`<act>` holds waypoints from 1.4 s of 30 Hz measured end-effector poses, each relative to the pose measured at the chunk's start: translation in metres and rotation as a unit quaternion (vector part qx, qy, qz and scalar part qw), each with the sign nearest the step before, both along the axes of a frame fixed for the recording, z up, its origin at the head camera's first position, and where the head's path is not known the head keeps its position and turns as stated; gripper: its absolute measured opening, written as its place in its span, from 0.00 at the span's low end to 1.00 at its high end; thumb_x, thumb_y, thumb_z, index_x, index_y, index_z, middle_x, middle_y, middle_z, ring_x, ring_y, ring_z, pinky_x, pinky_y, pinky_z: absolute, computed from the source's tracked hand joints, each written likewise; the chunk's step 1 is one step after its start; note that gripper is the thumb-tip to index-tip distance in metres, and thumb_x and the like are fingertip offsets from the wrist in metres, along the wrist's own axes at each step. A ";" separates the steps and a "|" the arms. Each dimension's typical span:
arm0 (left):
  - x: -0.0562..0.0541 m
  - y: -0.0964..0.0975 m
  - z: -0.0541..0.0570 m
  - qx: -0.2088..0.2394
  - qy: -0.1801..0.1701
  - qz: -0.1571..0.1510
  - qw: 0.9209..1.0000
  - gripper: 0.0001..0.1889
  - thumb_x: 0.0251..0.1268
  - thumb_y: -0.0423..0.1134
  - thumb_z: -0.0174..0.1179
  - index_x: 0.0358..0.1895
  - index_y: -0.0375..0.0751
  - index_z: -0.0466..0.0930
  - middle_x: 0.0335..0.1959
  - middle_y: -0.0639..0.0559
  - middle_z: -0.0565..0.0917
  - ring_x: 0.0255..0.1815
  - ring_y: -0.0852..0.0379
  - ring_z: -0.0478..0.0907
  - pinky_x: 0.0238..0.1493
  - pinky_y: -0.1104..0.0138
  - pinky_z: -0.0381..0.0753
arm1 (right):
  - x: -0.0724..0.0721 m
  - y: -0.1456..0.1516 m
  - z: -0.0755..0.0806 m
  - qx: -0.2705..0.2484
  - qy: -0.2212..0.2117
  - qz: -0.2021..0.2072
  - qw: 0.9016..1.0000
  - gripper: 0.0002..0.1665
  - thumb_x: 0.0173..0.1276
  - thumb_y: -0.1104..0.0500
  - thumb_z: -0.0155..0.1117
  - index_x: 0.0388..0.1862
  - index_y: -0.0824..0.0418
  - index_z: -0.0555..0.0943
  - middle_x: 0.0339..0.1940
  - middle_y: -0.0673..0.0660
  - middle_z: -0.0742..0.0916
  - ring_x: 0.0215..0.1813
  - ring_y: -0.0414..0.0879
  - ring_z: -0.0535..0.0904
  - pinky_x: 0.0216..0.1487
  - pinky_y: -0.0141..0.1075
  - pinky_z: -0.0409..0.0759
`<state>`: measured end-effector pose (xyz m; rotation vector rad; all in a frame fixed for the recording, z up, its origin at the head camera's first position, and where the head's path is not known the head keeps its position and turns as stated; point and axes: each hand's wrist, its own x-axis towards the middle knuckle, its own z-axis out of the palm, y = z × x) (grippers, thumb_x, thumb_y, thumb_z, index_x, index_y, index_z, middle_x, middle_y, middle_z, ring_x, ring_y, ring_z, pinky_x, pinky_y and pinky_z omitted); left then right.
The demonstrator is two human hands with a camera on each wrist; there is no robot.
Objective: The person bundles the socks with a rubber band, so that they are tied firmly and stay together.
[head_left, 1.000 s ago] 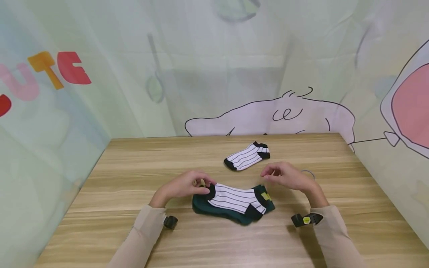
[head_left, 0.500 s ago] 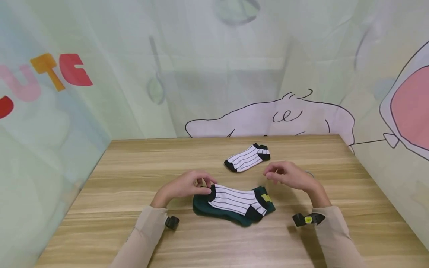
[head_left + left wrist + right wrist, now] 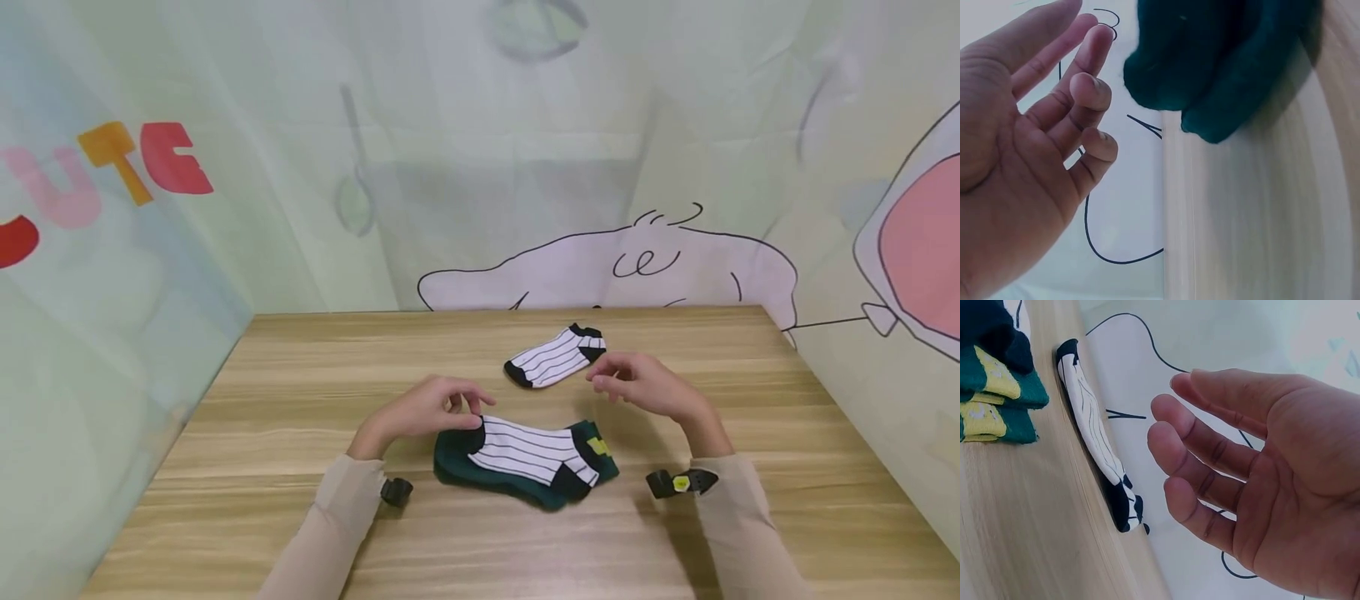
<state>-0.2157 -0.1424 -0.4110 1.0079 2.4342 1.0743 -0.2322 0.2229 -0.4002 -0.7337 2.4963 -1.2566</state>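
A white ankle sock (image 3: 525,450) with dark stripes and black toe and heel lies flat on a pair of dark green socks (image 3: 495,483), whose yellow-patterned cuffs (image 3: 997,381) show in the right wrist view. My left hand (image 3: 431,407) is over the striped sock's black toe, fingers loosely bent and holding nothing. The left wrist view shows that hand (image 3: 1041,131) apart from the green toes (image 3: 1210,69). Farther back lies a matching striped sock (image 3: 555,358). Just right of it hovers my right hand (image 3: 641,385), its fingers relaxed with nothing between them.
The wooden table (image 3: 300,367) meets a printed curtain (image 3: 465,208) along its back edge, with cloth at both sides too. Each forearm wears a dark wrist device, such as the right one (image 3: 681,482).
My left hand has risen slightly off the near striped sock's toe. My right hand has shifted a little farther back, toward the far striped sock. The socks lie as before.
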 end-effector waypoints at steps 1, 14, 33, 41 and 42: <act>-0.001 0.001 0.000 0.002 -0.001 -0.003 1.000 0.17 0.68 0.37 0.66 0.57 0.39 0.83 0.38 0.58 0.83 0.32 0.58 0.74 0.36 0.68 0.73 | -0.001 -0.001 -0.001 0.000 0.002 0.000 1.000 0.12 0.74 0.60 0.62 0.50 0.67 0.82 0.40 0.60 0.85 0.35 0.54 0.80 0.36 0.37 0.79; -0.009 0.016 -0.001 -0.005 -0.011 -0.013 1.000 0.18 0.67 0.36 0.65 0.59 0.38 0.81 0.38 0.58 0.83 0.30 0.58 0.74 0.33 0.69 0.73 | -0.018 0.003 0.002 -0.011 0.018 -0.031 0.999 0.11 0.73 0.60 0.63 0.49 0.66 0.82 0.43 0.65 0.85 0.36 0.56 0.81 0.38 0.44 0.80; -0.026 0.035 0.005 -0.010 -0.029 -0.010 0.999 0.18 0.68 0.38 0.65 0.59 0.40 0.81 0.40 0.56 0.83 0.31 0.56 0.76 0.27 0.68 0.75 | -0.040 0.004 0.007 -0.021 0.028 -0.084 0.996 0.13 0.71 0.59 0.66 0.50 0.65 0.82 0.43 0.60 0.84 0.37 0.56 0.82 0.37 0.43 0.78; -0.037 0.036 -0.001 -0.009 -0.023 -0.002 1.000 0.18 0.68 0.37 0.65 0.59 0.38 0.81 0.40 0.55 0.84 0.35 0.56 0.77 0.36 0.66 0.76 | -0.054 0.006 0.004 -0.039 0.032 -0.088 0.995 0.16 0.71 0.61 0.66 0.52 0.69 0.81 0.45 0.63 0.84 0.38 0.57 0.82 0.36 0.39 0.78; -0.038 0.036 -0.001 -0.010 -0.023 0.001 1.000 0.18 0.68 0.37 0.65 0.58 0.38 0.81 0.40 0.55 0.84 0.35 0.56 0.77 0.36 0.66 0.76 | -0.056 0.006 0.004 -0.039 0.033 -0.089 0.995 0.16 0.71 0.60 0.66 0.53 0.69 0.81 0.45 0.63 0.84 0.38 0.57 0.82 0.37 0.39 0.78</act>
